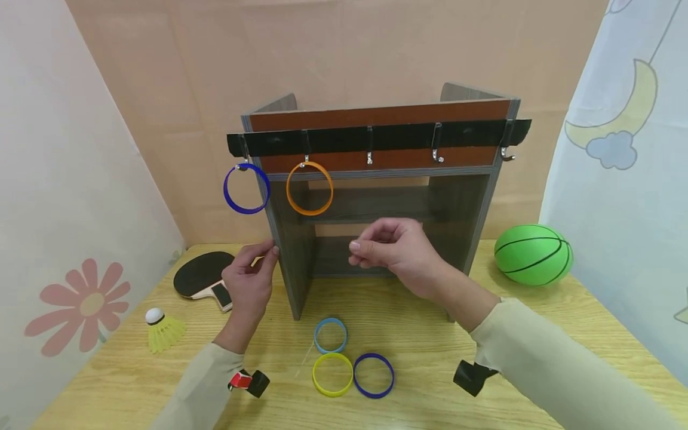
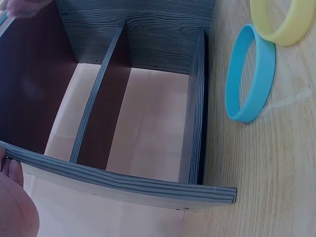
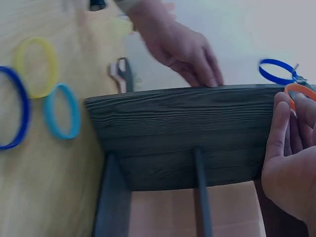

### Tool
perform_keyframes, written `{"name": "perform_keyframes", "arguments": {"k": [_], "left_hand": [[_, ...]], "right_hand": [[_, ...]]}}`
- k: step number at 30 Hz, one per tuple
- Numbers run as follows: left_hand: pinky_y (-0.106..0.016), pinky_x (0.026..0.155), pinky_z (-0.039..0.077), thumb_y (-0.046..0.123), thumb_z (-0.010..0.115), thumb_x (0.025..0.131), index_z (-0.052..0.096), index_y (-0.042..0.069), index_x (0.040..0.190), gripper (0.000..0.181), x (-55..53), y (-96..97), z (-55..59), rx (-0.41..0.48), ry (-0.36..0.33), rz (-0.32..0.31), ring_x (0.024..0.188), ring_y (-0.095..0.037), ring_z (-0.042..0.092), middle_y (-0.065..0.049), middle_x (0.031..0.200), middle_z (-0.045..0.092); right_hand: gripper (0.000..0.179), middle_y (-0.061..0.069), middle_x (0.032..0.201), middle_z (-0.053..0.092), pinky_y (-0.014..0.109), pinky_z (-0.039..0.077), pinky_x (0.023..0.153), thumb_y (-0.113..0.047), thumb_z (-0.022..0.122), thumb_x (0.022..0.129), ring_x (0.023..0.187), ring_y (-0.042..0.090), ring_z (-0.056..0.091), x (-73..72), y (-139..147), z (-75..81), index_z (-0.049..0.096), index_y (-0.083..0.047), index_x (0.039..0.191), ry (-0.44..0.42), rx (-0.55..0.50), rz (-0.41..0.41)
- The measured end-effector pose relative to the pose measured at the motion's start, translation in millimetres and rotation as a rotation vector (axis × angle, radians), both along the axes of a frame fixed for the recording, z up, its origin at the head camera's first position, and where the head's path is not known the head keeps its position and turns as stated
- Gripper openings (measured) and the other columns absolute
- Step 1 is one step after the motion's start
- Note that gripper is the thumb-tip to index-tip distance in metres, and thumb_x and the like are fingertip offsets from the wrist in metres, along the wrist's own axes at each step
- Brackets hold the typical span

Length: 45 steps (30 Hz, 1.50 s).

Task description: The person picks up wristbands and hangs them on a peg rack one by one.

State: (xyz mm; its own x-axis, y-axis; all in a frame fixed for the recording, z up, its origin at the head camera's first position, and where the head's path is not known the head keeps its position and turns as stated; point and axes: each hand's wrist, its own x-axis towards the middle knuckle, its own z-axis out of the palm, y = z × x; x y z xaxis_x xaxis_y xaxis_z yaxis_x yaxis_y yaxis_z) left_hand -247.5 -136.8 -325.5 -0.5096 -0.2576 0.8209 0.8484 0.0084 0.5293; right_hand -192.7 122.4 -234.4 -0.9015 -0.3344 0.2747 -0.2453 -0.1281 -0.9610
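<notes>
Grey-grained shelf unit (image 1: 376, 197) standing on the wooden table (image 1: 537, 334), left side panel being touched at its front edge by the left hand (image 1: 249, 280), fingers loosely bent, gripping nothing. Right hand (image 1: 398, 248) hovering before the open shelves, fingers curled; contents impossible to tell. Blue ring (image 1: 246, 188) and orange ring (image 1: 309, 188) hanging from hooks; three more rings (image 1: 352, 364) lying in front. Paddle (image 1: 204, 278) partly hidden behind the left hand.

i'm seeing a light wooden surface (image 1: 537, 334), with a beige back wall (image 1: 177, 65) and patterned curtains (image 1: 629, 119) standing around it.
</notes>
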Motion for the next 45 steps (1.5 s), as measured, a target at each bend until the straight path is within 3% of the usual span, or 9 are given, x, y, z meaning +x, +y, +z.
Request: {"name": "perform_keyframes", "arguments": {"k": [11,17,22,27,30,36,45], "left_hand": [[-0.027,0.075,0.056,-0.020,0.065,0.078,0.067,-0.017,0.092,0.014,-2.4,-1.1,-0.9,-0.019,0.012,0.009,0.080,-0.014,0.064,-0.016,0.083,0.065],[-0.027,0.075,0.056,-0.020,0.065,0.078,0.067,-0.017,0.092,0.014,-2.6,-1.4,-0.8,-0.018,0.017,0.010,0.080,-0.014,0.063,-0.016,0.083,0.065],[-0.027,0.074,0.056,-0.020,0.065,0.078,0.067,-0.017,0.091,0.014,-2.6,-1.7,1.0,-0.017,0.027,0.007,0.080,-0.014,0.064,-0.016,0.083,0.066],[-0.027,0.074,0.056,-0.020,0.065,0.077,0.067,-0.017,0.091,0.014,-1.7,-1.3,2.1,-0.021,0.030,0.014,0.081,-0.014,0.064,-0.014,0.084,0.066],[-0.027,0.074,0.056,-0.020,0.065,0.077,0.066,-0.018,0.091,0.014,-2.0,-0.8,2.0,-0.014,0.029,0.003,0.081,-0.014,0.064,-0.013,0.084,0.066],[-0.027,0.075,0.056,-0.021,0.065,0.077,0.066,-0.018,0.092,0.015,-3.0,-0.6,0.5,-0.008,0.023,-0.002,0.081,-0.014,0.063,-0.015,0.084,0.066],[-0.027,0.074,0.056,-0.020,0.066,0.077,0.067,-0.017,0.092,0.015,-3.0,-0.4,-1.4,-0.004,0.023,0.009,0.081,-0.015,0.064,-0.017,0.084,0.065]], "right_hand": [[0.022,0.018,0.078,0.066,0.043,0.057,0.068,-0.015,0.075,0.082,0.072,0.030,0.064,21.6,26.8,-58.3,0.065,0.005,0.085,-0.028,0.237,0.022],[0.022,0.020,0.080,0.066,0.040,0.057,0.066,-0.013,0.074,0.083,0.072,0.029,0.065,34.8,33.4,-83.8,0.062,0.006,0.086,-0.106,0.285,0.045],[0.021,0.018,0.081,0.065,0.041,0.057,0.065,-0.013,0.073,0.084,0.073,0.034,0.064,40.6,41.0,-101.7,0.062,0.004,0.086,-0.110,0.334,0.025],[0.018,0.011,0.081,0.064,0.034,0.057,0.063,-0.013,0.072,0.084,0.072,0.025,0.063,44.0,49.0,-123.8,0.063,0.003,0.087,-0.120,0.383,0.038],[0.017,0.009,0.080,0.062,0.031,0.057,0.062,-0.009,0.071,0.085,0.071,0.021,0.063,46.1,52.0,-135.9,0.062,0.006,0.087,-0.151,0.359,0.055],[0.016,0.011,0.079,0.062,0.028,0.056,0.059,-0.003,0.069,0.084,0.067,0.020,0.062,46.3,53.8,-151.4,0.061,0.010,0.088,-0.165,0.312,0.079],[0.016,0.012,0.078,0.062,0.028,0.057,0.059,-0.002,0.071,0.083,0.069,0.023,0.062,43.3,49.9,-158.3,0.061,0.009,0.090,-0.191,0.312,0.052]]}}
